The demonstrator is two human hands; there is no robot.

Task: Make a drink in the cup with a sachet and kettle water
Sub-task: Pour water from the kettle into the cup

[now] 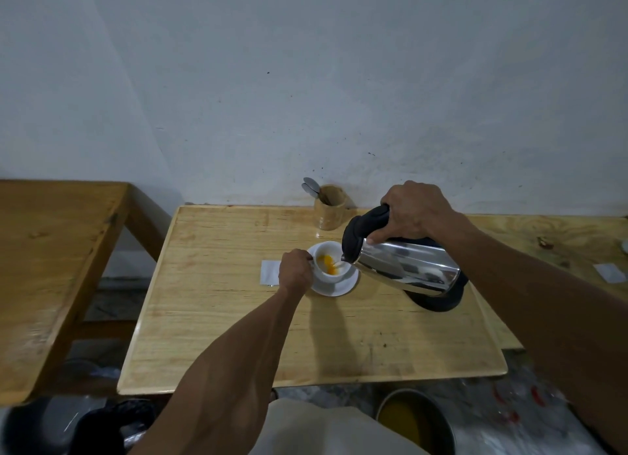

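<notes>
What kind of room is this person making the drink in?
Probably a plain home or workshop tea corner, not a fitted kitchen. Bare wooden tables stand against an unfinished, marked wall, with a wooden holder of spoons and a kettle base set out.

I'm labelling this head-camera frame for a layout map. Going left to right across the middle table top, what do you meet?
White sachet → left hand on the cup's handle → cup on its saucer → kettle, tilted and held by the right hand.
</notes>
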